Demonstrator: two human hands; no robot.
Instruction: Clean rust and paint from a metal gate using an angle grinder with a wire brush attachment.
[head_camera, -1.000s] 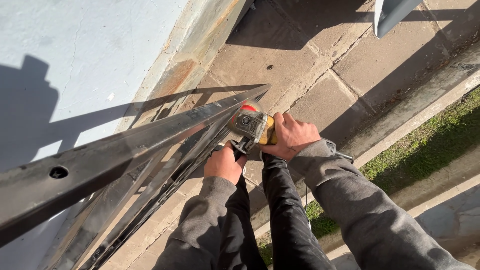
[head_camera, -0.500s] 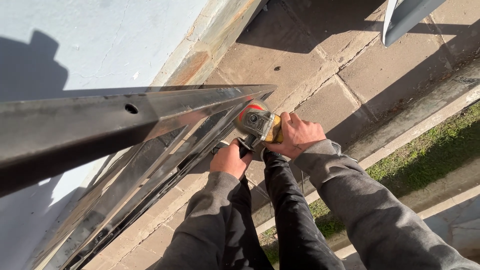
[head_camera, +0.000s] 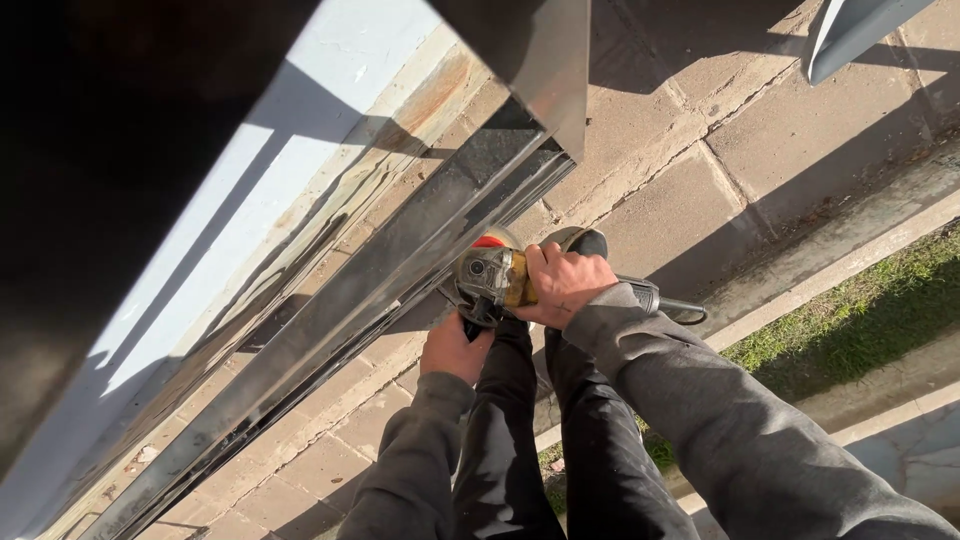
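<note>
One angle grinder (head_camera: 497, 280) sits against the lower edge of a long steel beam (head_camera: 400, 280) over the paved floor (head_camera: 680, 200). The right hand (head_camera: 565, 285) is clamped around its body. The left hand (head_camera: 455, 348) is clenched on its side handle below.

1. Strong sunlight here, throwing hard-edged shadows across everything.
2. Underfoot, a pavement (head_camera: 700, 200) of large square stone slabs, brownish, with rough joints between them.
3. On the left, a pale painted wall (head_camera: 300, 130), light blue-white, half in shade; its base (head_camera: 440, 90) looks rusty and stained.
4. At lower right, a pale concrete kerb (head_camera: 850, 265) runs diagonally beside the paving.
5. Past that kerb, a strip of green grass (head_camera: 860, 310), sunlit.
6. Top right, a grey slanting beam (head_camera: 855, 30) cuts into view.
</note>
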